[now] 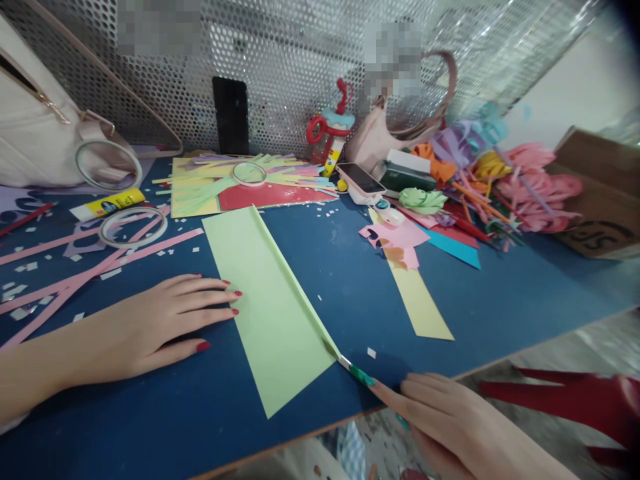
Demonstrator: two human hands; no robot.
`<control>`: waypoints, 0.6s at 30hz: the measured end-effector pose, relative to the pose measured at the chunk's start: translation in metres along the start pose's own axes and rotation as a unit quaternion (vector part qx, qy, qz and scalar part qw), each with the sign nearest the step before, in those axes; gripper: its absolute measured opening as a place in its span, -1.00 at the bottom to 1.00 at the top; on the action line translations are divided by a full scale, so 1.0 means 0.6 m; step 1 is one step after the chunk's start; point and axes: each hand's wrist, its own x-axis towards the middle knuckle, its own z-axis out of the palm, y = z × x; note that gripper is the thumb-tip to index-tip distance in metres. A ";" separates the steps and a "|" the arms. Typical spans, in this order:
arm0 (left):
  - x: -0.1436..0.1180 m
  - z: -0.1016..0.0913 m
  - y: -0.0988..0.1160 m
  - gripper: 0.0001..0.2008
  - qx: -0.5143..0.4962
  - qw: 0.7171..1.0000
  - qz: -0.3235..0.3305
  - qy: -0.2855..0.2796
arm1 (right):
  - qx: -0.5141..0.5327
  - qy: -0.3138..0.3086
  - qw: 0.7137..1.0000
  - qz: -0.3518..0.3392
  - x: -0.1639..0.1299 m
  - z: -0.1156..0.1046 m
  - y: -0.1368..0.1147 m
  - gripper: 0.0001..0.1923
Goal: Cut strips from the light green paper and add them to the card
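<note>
**Green sheet pinned flat, fold edge pressed at near corner**

A light-green paper sheet [265, 300] is laid on the blue counter [500, 300], w/ a narrow strip folded over along its right edge. The left hand [155, 323] is spread flat, palm down, fingers open; red-nailed fingertips [235, 293] are set at the sheet's left edge. Nothing is gripped by it. The right hand [450, 420] is seen at the counter's near edge, loosely open, holding nothing; one finger is stretched out so that its green nail touches the sheet's near right corner, at the end of the fold.

Just right of the sheet a yellow paper strip [420, 300] is seen, w/ pink scraps [395, 240] at its far end. Left of the sheet: pink paper strips [75, 277], a tape roll [133, 227], a glue stick [107, 203]. Farther back a stack of coloured paper [270, 193] is topped by a second tape ring [249, 173]. A phone [361, 179] and a heap of paper flowers [500, 180] lie at the far right, beside a cardboard box [600, 193].
</note>
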 end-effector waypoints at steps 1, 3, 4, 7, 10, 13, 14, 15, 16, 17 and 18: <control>0.000 0.000 0.000 -0.52 -0.006 1.000 0.002 0.003 | 0.000 -0.001 1.000 0.002 -0.002 0.000 0.001 -0.57; 0.000 -0.001 0.001 -0.52 -0.014 1.000 0.004 0.009 | -0.001 -0.004 1.000 0.001 -0.004 0.001 0.003 -0.58; 0.000 -0.001 0.001 -0.53 -0.016 1.000 0.003 0.009 | -0.001 -0.005 1.000 0.001 -0.005 0.001 0.003 -0.58; -0.001 0.002 -0.001 -0.52 -0.026 1.000 0.002 0.015 | -0.001 -0.004 1.000 0.001 -0.004 0.000 0.005 -0.57; -0.001 0.008 -0.004 -0.51 -0.055 0.998 0.004 0.033 | -0.003 0.002 1.000 0.002 -0.004 -0.003 0.006 -0.56; -0.001 0.011 -0.006 -0.50 -0.073 0.997 -0.002 0.040 | -0.001 0.007 1.000 0.002 -0.005 -0.005 0.008 -0.55; -0.001 0.011 -0.007 -0.49 -0.073 0.997 -0.002 0.040 | 0.002 0.008 1.000 0.003 -0.006 -0.006 0.009 -0.55; -0.001 0.011 -0.007 -0.49 -0.070 0.997 -0.001 0.040 | 0.004 0.009 1.000 0.003 -0.006 -0.006 0.010 -0.55; -0.001 0.011 -0.007 -0.49 -0.065 0.997 0.001 0.038 | 0.007 0.010 1.000 0.003 -0.006 -0.006 0.010 -0.55; -0.001 0.011 -0.007 -0.49 -0.058 0.998 0.003 0.035 | 0.008 0.013 1.000 0.002 -0.005 -0.007 0.010 -0.55; -0.002 0.010 -0.007 -0.49 -0.050 0.998 0.005 0.031 | 0.009 0.015 1.000 0.002 -0.005 -0.007 0.010 -0.55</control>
